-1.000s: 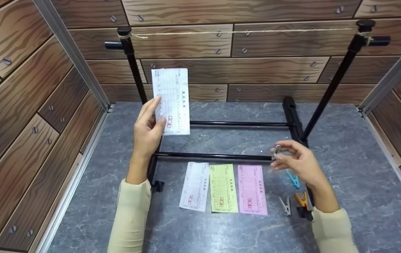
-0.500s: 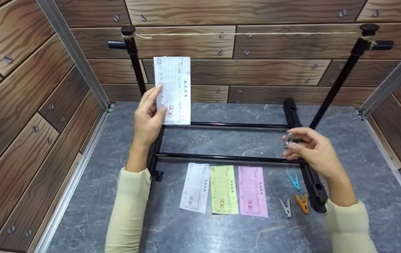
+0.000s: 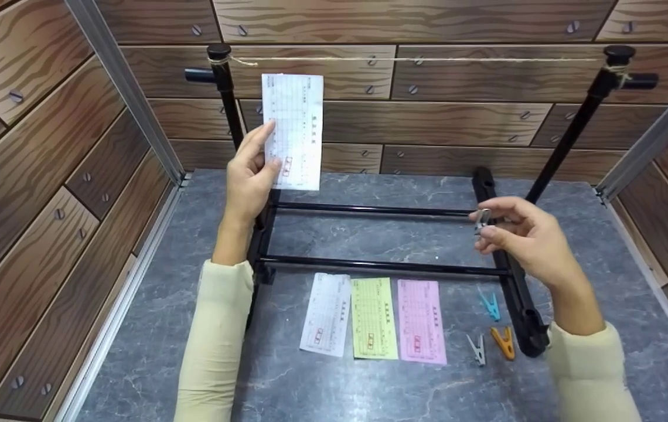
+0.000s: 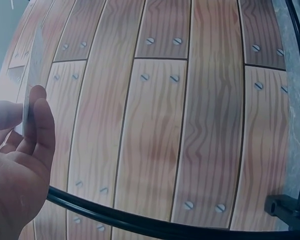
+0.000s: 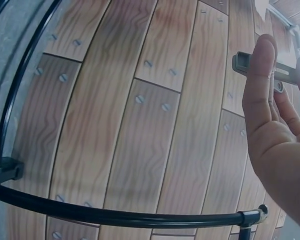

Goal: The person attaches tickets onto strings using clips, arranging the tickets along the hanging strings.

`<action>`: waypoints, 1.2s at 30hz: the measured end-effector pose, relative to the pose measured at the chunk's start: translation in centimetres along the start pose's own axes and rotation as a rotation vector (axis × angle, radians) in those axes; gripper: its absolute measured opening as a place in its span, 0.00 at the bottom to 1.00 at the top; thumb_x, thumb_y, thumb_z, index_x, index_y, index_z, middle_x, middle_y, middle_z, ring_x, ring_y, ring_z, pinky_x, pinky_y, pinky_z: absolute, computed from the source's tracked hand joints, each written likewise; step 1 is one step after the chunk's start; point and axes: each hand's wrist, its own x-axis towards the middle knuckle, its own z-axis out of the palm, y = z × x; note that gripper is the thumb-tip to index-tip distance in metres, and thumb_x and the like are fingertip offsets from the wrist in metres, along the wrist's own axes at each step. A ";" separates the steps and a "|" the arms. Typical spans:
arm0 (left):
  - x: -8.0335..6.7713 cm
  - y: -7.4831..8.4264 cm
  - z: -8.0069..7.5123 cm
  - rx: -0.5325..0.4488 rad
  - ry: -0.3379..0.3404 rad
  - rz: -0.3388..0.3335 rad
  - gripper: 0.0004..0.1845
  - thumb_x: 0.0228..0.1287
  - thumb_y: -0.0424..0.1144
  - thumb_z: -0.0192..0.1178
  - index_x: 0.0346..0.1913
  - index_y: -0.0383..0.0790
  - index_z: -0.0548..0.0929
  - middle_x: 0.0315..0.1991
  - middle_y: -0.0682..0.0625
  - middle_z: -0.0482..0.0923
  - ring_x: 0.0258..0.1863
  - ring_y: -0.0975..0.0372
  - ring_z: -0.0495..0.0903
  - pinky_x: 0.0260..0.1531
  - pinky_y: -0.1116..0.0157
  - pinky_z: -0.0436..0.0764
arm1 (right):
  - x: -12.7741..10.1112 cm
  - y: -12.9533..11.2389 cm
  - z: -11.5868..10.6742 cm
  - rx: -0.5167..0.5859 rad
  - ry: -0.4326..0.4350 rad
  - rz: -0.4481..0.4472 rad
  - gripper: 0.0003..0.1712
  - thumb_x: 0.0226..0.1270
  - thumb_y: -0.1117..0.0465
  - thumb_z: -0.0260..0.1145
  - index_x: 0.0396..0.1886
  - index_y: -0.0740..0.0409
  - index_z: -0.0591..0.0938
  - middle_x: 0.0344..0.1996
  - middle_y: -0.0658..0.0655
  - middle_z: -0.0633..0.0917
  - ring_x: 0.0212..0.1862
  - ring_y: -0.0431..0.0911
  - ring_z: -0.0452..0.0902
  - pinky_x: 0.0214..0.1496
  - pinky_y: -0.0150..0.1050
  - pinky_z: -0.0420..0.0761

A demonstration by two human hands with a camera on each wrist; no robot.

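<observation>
My left hand pinches a white printed slip by its left edge, thumb in front. The slip is upright below the left end of a string, apart from it. In the left wrist view the slip shows nearly edge-on between thumb and fingers. My right hand pinches a grey clothespin above the right side of a black frame. The right wrist view shows this clothespin between thumb and fingers. On the table lie a white slip, a yellow slip and a pink slip.
The black frame stands on the grey marbled table, its two posts joined by the string. A blue clothespin, an orange clothespin and a grey clothespin lie at the right. Wood-patterned walls surround the table.
My left hand has raised the white slip toward the string. My right hand has moved up and right with the grey clothespin. The slips and clothespins on the table lie as before.
</observation>
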 end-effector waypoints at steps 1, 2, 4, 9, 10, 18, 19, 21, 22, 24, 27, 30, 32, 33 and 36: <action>0.1 0.0 0.0 -0.003 0.000 -0.003 0.32 0.56 0.12 0.50 0.67 0.21 0.71 0.64 0.36 0.71 0.41 0.53 0.81 0.35 0.65 0.84 | 0.1 -0.1 0.1 0.006 -0.004 -0.006 0.19 0.66 0.81 0.61 0.57 0.74 0.78 0.46 0.71 0.82 0.32 0.54 0.84 0.33 0.41 0.85; 0.2 0.0 0.0 -0.006 0.000 -0.005 0.32 0.56 0.12 0.50 0.67 0.21 0.71 0.64 0.36 0.71 0.41 0.53 0.81 0.35 0.64 0.84 | 0.1 -0.2 0.1 0.010 -0.010 -0.014 0.19 0.66 0.81 0.61 0.57 0.75 0.78 0.46 0.71 0.82 0.32 0.54 0.84 0.33 0.41 0.85; 0.3 0.0 -0.1 -0.010 -0.002 -0.008 0.32 0.56 0.12 0.49 0.68 0.21 0.70 0.64 0.37 0.70 0.40 0.53 0.81 0.34 0.64 0.83 | 0.2 -0.4 0.2 0.007 -0.029 -0.041 0.19 0.67 0.81 0.61 0.57 0.75 0.77 0.47 0.72 0.82 0.32 0.54 0.84 0.34 0.40 0.85; 0.8 0.0 -0.1 -0.037 0.003 -0.038 0.32 0.57 0.12 0.48 0.68 0.23 0.70 0.66 0.38 0.70 0.37 0.52 0.81 0.33 0.64 0.84 | 0.6 -1.1 0.2 0.006 -0.102 -0.131 0.20 0.67 0.81 0.60 0.59 0.75 0.76 0.48 0.72 0.81 0.34 0.51 0.85 0.35 0.37 0.85; 0.9 -0.1 -0.1 -0.048 0.005 -0.046 0.32 0.58 0.12 0.48 0.68 0.23 0.70 0.66 0.39 0.70 0.37 0.52 0.81 0.33 0.63 0.84 | 0.7 -1.3 0.2 0.012 -0.113 -0.143 0.21 0.67 0.81 0.60 0.60 0.75 0.76 0.48 0.71 0.81 0.34 0.51 0.85 0.36 0.37 0.85; 1.7 -0.1 -0.3 -0.082 0.003 -0.067 0.32 0.58 0.13 0.48 0.69 0.22 0.70 0.66 0.39 0.69 0.37 0.53 0.81 0.33 0.64 0.83 | 1.1 -2.8 0.8 -0.025 -0.148 -0.200 0.23 0.66 0.82 0.60 0.61 0.75 0.75 0.50 0.68 0.82 0.35 0.50 0.85 0.37 0.35 0.85; 1.7 -0.1 -0.3 -0.079 0.004 -0.067 0.32 0.58 0.13 0.48 0.69 0.22 0.70 0.66 0.39 0.70 0.38 0.53 0.81 0.33 0.65 0.83 | 1.2 -3.0 1.0 -0.023 -0.145 -0.208 0.23 0.66 0.83 0.60 0.60 0.76 0.75 0.49 0.68 0.82 0.35 0.50 0.85 0.37 0.35 0.84; 1.9 -0.1 -0.3 -0.084 0.006 -0.069 0.32 0.58 0.13 0.48 0.69 0.22 0.69 0.66 0.38 0.70 0.39 0.53 0.81 0.34 0.64 0.83 | 1.4 -3.5 1.3 -0.014 -0.141 -0.227 0.23 0.65 0.84 0.60 0.60 0.78 0.74 0.49 0.69 0.82 0.35 0.50 0.85 0.36 0.36 0.84; 2.0 -0.1 -0.3 -0.088 0.009 -0.074 0.32 0.58 0.12 0.48 0.69 0.22 0.69 0.66 0.38 0.70 0.40 0.53 0.81 0.34 0.64 0.83 | 1.5 -3.7 1.5 -0.016 -0.140 -0.238 0.23 0.64 0.85 0.60 0.59 0.79 0.74 0.49 0.68 0.82 0.34 0.50 0.85 0.36 0.36 0.84; 2.1 -0.1 -0.4 -0.101 0.016 -0.087 0.32 0.58 0.12 0.47 0.69 0.22 0.69 0.66 0.39 0.70 0.41 0.53 0.81 0.35 0.64 0.83 | 1.9 -4.3 2.0 -0.016 -0.138 -0.264 0.22 0.63 0.85 0.60 0.58 0.80 0.74 0.49 0.69 0.82 0.34 0.50 0.85 0.36 0.35 0.84; 2.2 -0.1 -0.4 -0.113 0.028 -0.099 0.32 0.58 0.12 0.47 0.69 0.22 0.69 0.67 0.39 0.69 0.41 0.53 0.81 0.35 0.64 0.83 | 2.7 -5.3 2.8 -0.028 -0.139 -0.307 0.22 0.63 0.85 0.61 0.58 0.80 0.74 0.48 0.68 0.83 0.34 0.49 0.85 0.36 0.34 0.84; 2.3 -0.1 -0.3 -0.115 0.037 -0.101 0.32 0.58 0.12 0.47 0.69 0.22 0.69 0.67 0.39 0.69 0.40 0.53 0.81 0.35 0.64 0.83 | 3.6 -6.5 3.7 -0.039 -0.138 -0.343 0.22 0.62 0.85 0.62 0.57 0.80 0.74 0.48 0.68 0.83 0.33 0.49 0.85 0.36 0.34 0.85; 2.4 -0.1 -0.2 -0.117 0.038 -0.105 0.32 0.58 0.12 0.48 0.69 0.23 0.70 0.67 0.39 0.69 0.40 0.53 0.81 0.36 0.64 0.84 | 4.0 -7.2 4.3 -0.061 -0.132 -0.363 0.22 0.62 0.84 0.63 0.57 0.79 0.75 0.48 0.67 0.84 0.33 0.49 0.85 0.35 0.34 0.85; 2.5 -0.1 -0.1 -0.114 0.035 -0.106 0.32 0.58 0.12 0.48 0.69 0.23 0.70 0.67 0.39 0.69 0.39 0.53 0.81 0.36 0.65 0.83 | 4.2 -7.5 4.6 -0.077 -0.129 -0.372 0.22 0.62 0.84 0.63 0.57 0.78 0.75 0.48 0.67 0.84 0.33 0.49 0.85 0.35 0.34 0.85; 2.7 -0.2 0.4 -0.119 0.019 -0.107 0.33 0.58 0.13 0.48 0.69 0.23 0.69 0.67 0.39 0.69 0.38 0.53 0.81 0.35 0.65 0.83 | 4.8 -8.2 5.4 -0.105 -0.124 -0.388 0.22 0.62 0.83 0.64 0.57 0.77 0.76 0.48 0.66 0.84 0.33 0.49 0.85 0.35 0.34 0.84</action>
